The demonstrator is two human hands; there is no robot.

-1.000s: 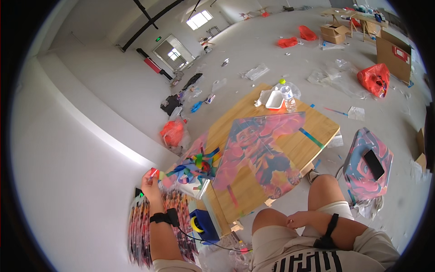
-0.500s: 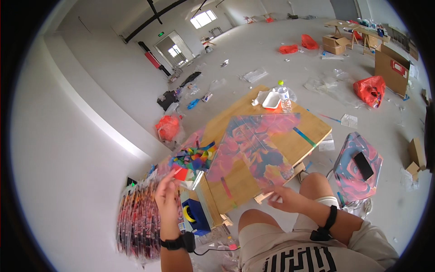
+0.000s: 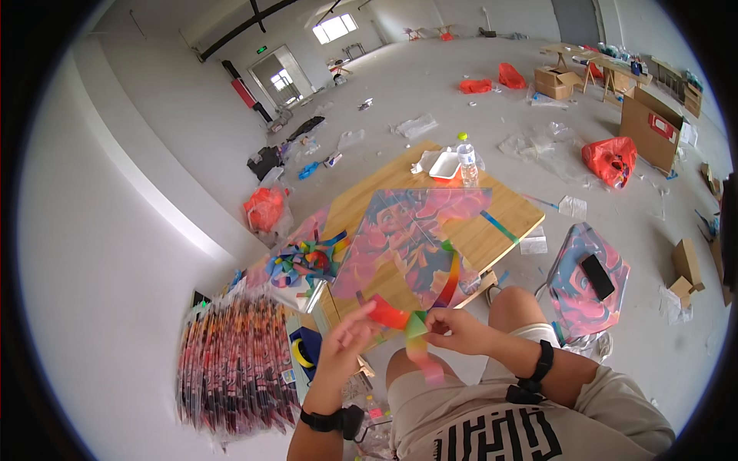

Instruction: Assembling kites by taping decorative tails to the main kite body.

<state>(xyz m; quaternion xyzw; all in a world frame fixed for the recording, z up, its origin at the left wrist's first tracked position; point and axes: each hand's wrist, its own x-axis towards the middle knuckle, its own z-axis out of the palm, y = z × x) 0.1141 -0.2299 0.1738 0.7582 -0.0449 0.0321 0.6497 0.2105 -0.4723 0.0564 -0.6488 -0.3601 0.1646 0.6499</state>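
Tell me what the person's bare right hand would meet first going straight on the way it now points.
Pointing left, the right hand would first meet the thin, curling rainbow-coloured strip, which it seems to touch; the bare left hand seems next beyond, though depth is unclear.

The head-worn fisheye camera looks down from above the hands (image 3: 344,347).

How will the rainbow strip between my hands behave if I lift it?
Probably floppy: the strip bends beside the right hand and its pink end hangs down. Likely very light, since it looks thin and narrow. It may curl or snag, judging by the tangled pile of coloured strips.
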